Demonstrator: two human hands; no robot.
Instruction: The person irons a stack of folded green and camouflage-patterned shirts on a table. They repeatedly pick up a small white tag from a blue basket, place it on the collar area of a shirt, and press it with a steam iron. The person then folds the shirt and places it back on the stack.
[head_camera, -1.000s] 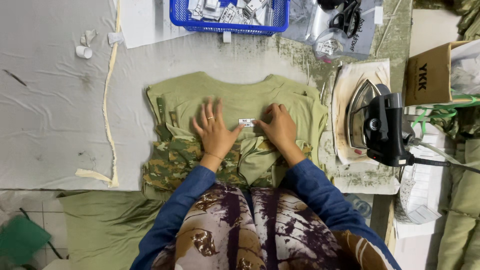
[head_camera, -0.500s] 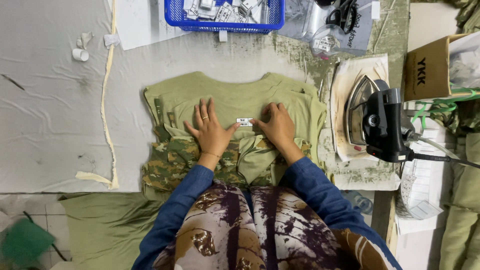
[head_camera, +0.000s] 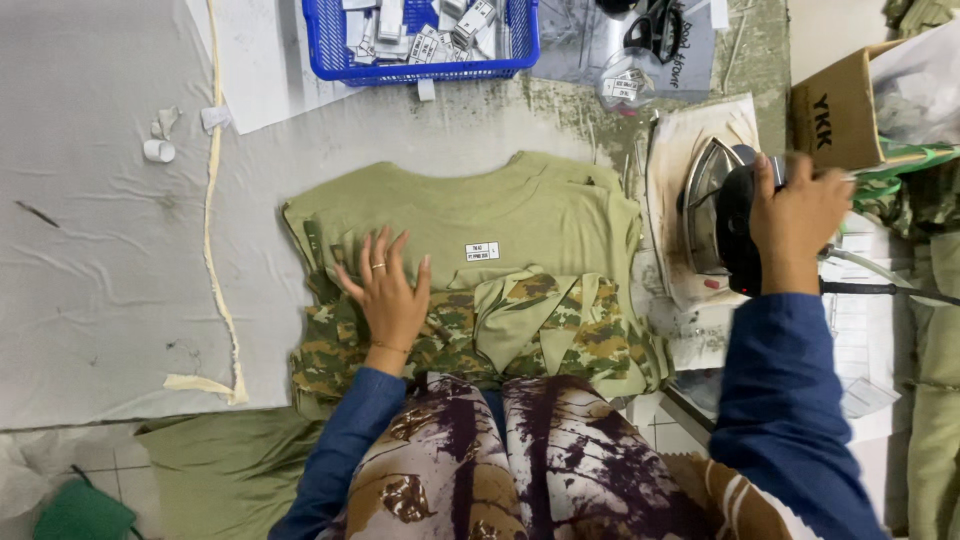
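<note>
The green shirt (head_camera: 470, 225) lies flat on the grey table cover (head_camera: 90, 270), right in front of you, with its camouflage part (head_camera: 560, 330) folded up at the edge closest to your body. Your left hand (head_camera: 388, 290) rests on top of it, open and flat with the fingers spread, pressing the cloth down and gripping nothing. A thin ring shows on one finger. Just to the right of that hand, a small white label (head_camera: 482, 251) sits on the green cloth, near your fingertips but not touching them. Your right hand (head_camera: 795, 215) is off the shirt, out to the right side, and it is closed around the black handle of the iron (head_camera: 725, 215). The iron stands on a stained white pad (head_camera: 680, 160) just beside the shirt's right edge. Past your right hand, a bit farther away, there is a brown cardboard box (head_camera: 840, 115). To the left of your left hand, well away from it, a long yellowish strip (head_camera: 215, 210) runs along the table, and some little white scraps (head_camera: 160, 150) lie beyond it. Far past both hands, at the top edge of the table, a blue basket (head_camera: 330, 50) holds many small labels, and black scissors (head_camera: 655, 25) lie to the right of it.
</note>
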